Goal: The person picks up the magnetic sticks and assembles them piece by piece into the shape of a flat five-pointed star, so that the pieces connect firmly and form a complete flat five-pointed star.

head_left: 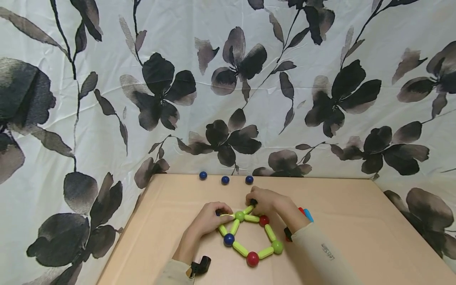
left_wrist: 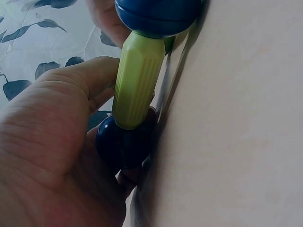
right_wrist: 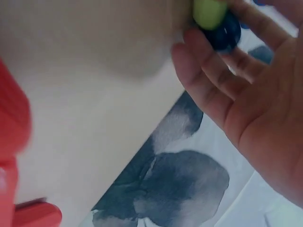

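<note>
Your left hand [head_left: 209, 217] held one blue ball [left_wrist: 123, 144] and your right hand [head_left: 266, 202] a second ball [right_wrist: 227, 35], apparently extending the rod ring [head_left: 240, 249] on its far side, alignment likely needed next.

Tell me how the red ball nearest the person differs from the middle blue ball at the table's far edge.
The red ball is joined to two yellow-green sticks; the middle blue ball touches no stick. The red ball lies nearer the person, while the blue ball sits by the far edge of the table. In the head view, the red ball looks larger than the blue ball, partly perhaps from being closer. Both are round and shiny.
</note>
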The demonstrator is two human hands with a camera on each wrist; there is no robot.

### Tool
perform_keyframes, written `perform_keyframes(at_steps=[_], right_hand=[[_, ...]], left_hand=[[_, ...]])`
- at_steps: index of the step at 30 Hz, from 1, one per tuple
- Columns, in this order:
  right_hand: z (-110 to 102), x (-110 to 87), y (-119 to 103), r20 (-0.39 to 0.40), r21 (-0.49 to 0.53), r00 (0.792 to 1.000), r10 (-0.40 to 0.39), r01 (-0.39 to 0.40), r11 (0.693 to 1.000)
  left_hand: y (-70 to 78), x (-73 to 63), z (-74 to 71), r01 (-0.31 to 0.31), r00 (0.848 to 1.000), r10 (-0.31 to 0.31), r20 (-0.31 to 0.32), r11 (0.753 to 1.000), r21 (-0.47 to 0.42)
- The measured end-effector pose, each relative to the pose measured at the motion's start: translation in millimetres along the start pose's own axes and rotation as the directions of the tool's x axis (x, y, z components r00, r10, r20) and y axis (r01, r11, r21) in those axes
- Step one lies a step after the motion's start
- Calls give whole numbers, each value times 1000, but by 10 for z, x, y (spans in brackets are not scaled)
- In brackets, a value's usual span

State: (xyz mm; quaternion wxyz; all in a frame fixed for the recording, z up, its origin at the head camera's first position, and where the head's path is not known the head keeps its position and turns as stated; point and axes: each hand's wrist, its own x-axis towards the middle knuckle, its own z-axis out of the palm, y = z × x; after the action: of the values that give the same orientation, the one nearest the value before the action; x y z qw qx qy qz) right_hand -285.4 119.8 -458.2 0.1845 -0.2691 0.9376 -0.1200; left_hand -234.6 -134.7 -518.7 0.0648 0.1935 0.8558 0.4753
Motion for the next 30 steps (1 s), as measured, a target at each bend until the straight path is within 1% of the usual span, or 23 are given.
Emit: perform_keyframes(at_steps=[5,9,13,18,22,27,30], right_hand=[[66,-36,-40,-29,-72,1000,11,-13,997],[70,-60,-27,-34,-54,999,26,-27,998],[66,-60,5,-44,-34,999,5,-6,999],[104,-14,45,-28,29,1000,-10,11,1000],[137,18,95,-9,117,1000,-10,11,993],[142,46,148,1,258,1000,-2,2,966],[133,59,162,-1,299,1000,-9,8,954]], left_hand=[[-5,4,8,3,1000,-3,1,1000,0],[-1,1,8,2,1000,-2,1,1000,0],[-7,1,4,-1,1000,1,0,1000,-3],[-27,-1,1,4,1000,-4,1,1000,-8],[-22,-9,2,9,1000,-9,5,1000,-14],[-10,-10,1,10,1000,-10,4,1000,-13],[-11,-7,0,4,1000,-4,2,1000,-4]])
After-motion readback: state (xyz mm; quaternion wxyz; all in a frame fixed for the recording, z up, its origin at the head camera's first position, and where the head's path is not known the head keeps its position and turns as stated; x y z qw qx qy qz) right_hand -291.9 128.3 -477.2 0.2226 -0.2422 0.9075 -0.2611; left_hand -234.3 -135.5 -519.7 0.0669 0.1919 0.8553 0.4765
